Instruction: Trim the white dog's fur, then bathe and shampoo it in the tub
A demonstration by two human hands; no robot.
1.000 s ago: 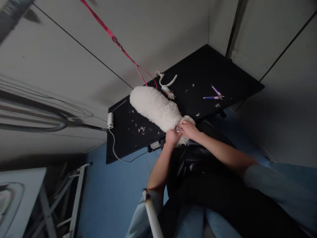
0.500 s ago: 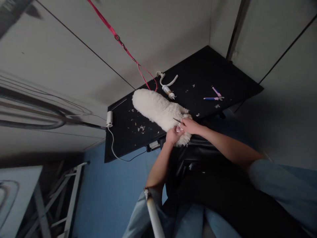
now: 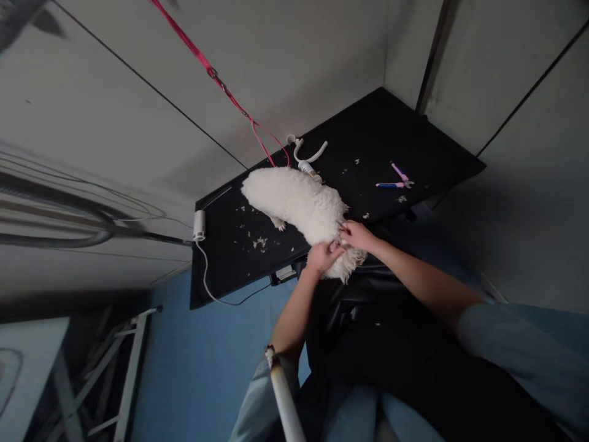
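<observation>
A white, curly-coated dog [image 3: 294, 196] is on the black grooming table [image 3: 350, 135], its head end toward me at the near edge. My left hand [image 3: 323, 256] is closed on the dog's ear, folding it back so that pink skin [image 3: 335, 246] shows. Beside it, my right hand [image 3: 356, 236] has its fingers pinched at the fur by that ear. Between those fingers is a slim dark tool [image 3: 342, 228], mostly hidden now; its exact kind cannot be made out. The dog's face is out of sight.
Pink-and-blue nail clippers [image 3: 396, 178] lie spread on the right. Behind the dog are a white bottle [image 3: 309, 169] and a pale curved tube [image 3: 317, 152]. A red leash [image 3: 225, 89] hangs down. A white corded device [image 3: 199, 225] stands left. A cigarette [image 3: 284, 393] juts up in the foreground.
The dog's body has bent and its hindquarters shifted, so a paw now shows on its left side and the bottle is partly covered. The tool's tip has swung out of clear sight.
</observation>
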